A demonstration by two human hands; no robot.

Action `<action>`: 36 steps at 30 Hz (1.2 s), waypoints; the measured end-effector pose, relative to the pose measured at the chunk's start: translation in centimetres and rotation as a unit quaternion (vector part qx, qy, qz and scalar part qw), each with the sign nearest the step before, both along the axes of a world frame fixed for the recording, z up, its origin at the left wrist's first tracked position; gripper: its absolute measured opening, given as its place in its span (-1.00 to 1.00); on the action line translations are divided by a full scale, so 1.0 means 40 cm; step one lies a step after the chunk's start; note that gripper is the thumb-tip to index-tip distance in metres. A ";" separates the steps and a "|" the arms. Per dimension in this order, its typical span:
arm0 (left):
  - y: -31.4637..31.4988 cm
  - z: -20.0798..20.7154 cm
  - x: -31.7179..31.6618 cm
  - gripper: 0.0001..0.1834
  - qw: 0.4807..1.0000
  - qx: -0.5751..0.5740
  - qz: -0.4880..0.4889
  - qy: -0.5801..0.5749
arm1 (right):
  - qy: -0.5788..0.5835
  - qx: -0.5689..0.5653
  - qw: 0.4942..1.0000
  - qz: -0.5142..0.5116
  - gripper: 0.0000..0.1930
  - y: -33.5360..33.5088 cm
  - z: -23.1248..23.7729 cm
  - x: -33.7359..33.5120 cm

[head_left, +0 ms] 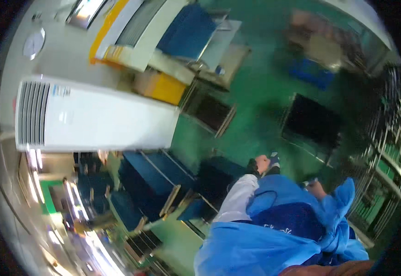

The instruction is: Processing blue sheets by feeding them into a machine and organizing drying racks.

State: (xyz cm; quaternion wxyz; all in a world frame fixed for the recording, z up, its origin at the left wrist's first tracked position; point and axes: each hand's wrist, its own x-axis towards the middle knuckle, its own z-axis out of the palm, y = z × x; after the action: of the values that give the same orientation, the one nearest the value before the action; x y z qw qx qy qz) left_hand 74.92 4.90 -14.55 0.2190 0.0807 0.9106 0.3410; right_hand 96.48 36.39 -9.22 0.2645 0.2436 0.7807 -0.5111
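Note:
My left hand [261,163] hangs low in front of the blue apron [274,195], with a white sleeve and a dark band at the wrist. A shoe [274,161] shows right beside it against the green floor. My right hand [317,189] is at the apron's right side, near another shoe tip. Both hands are small and smeared by motion, so their fingers cannot be made out. I see no object clearly held in either one.
A tall white air conditioner [99,117] stands at left. Dark blue stacked panels [152,179] lie beyond my left arm. A dark flat cart [313,124] and a brown-topped cart [208,110] stand ahead on the green floor. Metal racks [386,172] line the right, and a blue crate [313,73] sits farther off.

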 end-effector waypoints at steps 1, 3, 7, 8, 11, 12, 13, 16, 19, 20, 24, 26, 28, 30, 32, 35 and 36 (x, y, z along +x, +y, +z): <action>-0.023 0.019 -0.023 -0.70 0.999 0.004 0.032 -0.019 | 0.011 0.063 0.993 0.099 -0.62 0.034 -0.054 -0.027; -0.166 0.049 -0.032 -0.70 0.995 -0.025 0.096 -0.028 | -0.014 0.043 0.988 0.148 -0.64 -0.003 -0.044 -0.173; -0.404 0.040 0.062 -0.66 0.974 -0.096 0.199 -0.046 | -0.047 -0.056 0.986 0.151 -0.73 -0.116 0.083 -0.445; -0.459 0.025 0.095 -0.73 0.980 -0.196 -0.016 0.027 | -0.064 -0.058 0.984 0.158 -0.75 -0.132 0.098 -0.495; -0.492 -0.023 0.203 -0.82 0.955 -0.282 -0.092 -0.021 | -0.040 -0.041 0.980 0.192 -0.80 -0.132 0.088 -0.608; -0.449 -0.044 0.207 -0.77 0.960 -0.272 -0.073 0.014 | -0.017 -0.033 0.983 0.177 -0.82 -0.104 0.102 -0.645; -0.552 -0.053 0.287 -0.76 0.959 -0.262 -0.091 -0.051 | -0.031 -0.027 0.968 0.248 -0.80 -0.206 0.143 -0.739; -0.456 -0.070 0.245 -0.72 0.766 0.223 0.466 -0.382 | -0.049 0.067 0.953 0.291 -0.76 -0.154 0.168 -0.896; -0.484 -0.067 0.212 -0.69 0.706 0.348 0.465 -0.405 | -0.006 0.064 0.954 0.292 -0.75 -0.208 0.159 -1.071; -0.495 -0.074 0.176 -0.77 0.566 0.425 0.530 -0.467 | -0.003 0.029 0.956 0.291 -0.75 -0.211 0.157 -1.133; -0.524 -0.183 0.065 -0.71 0.641 0.370 0.536 -0.405 | 0.068 0.084 0.928 0.357 -0.74 -0.301 0.194 -1.358; -0.546 -0.232 -0.057 -0.75 0.537 0.488 0.500 -0.473 | 0.053 0.124 0.944 0.302 -0.75 -0.284 0.153 -1.460; -0.502 -0.129 -0.200 -0.81 0.649 0.391 0.517 -0.398 | 0.147 0.141 0.899 0.387 -0.74 -0.287 0.167 -1.564; -0.493 -0.082 -0.334 -0.80 0.656 0.434 0.532 -0.315 | 0.130 0.116 0.914 0.367 -0.73 -0.283 0.171 -1.683; -0.434 0.047 -0.530 -0.75 0.761 0.321 0.523 -0.212 | 0.196 0.141 0.876 0.418 -0.73 -0.256 0.143 -1.821; -0.448 0.115 -0.661 -0.69 0.710 0.405 0.558 -0.142 | 0.245 0.183 0.852 0.425 -0.70 -0.354 0.206 -2.024; -0.438 0.125 -0.692 -0.69 0.697 0.405 0.577 -0.131 | 0.260 0.183 0.852 0.415 -0.70 -0.368 0.221 -2.087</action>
State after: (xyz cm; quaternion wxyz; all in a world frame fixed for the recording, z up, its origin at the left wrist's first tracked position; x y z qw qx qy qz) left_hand 47.23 -12.63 -9.55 0.0429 -0.4250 0.5143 0.7437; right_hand 12.98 21.66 -0.36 0.1904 -0.2012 0.9287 -0.2465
